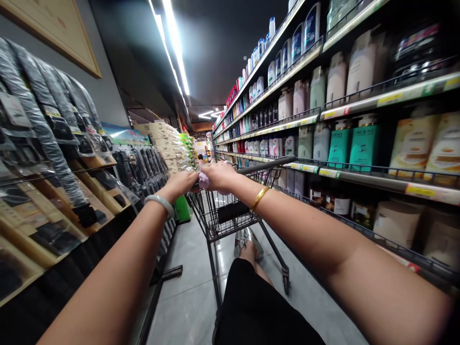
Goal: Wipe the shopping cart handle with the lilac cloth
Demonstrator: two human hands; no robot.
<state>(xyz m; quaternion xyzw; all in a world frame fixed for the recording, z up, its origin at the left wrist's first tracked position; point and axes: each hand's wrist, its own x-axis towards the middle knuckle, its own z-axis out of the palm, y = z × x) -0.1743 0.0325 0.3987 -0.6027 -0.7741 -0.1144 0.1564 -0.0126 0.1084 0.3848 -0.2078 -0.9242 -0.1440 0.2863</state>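
A black wire shopping cart stands in front of me, its dark handle slanting up to the right. Around the left end of that handle my left hand is closed. Close beside it, my right hand also grips the bar, leaving the right part of the handle bare. A small lilac fluffy thing shows between the two hands; I cannot tell whether it is held or hangs there. A pale bangle circles my left wrist and a gold bracelet my right.
Shelves of bottles, including teal pump bottles, line the right side close to the cart. Packaged belts hang on the left rack, whose black foot juts onto the grey tiled floor. Stacked goods stand farther along the aisle.
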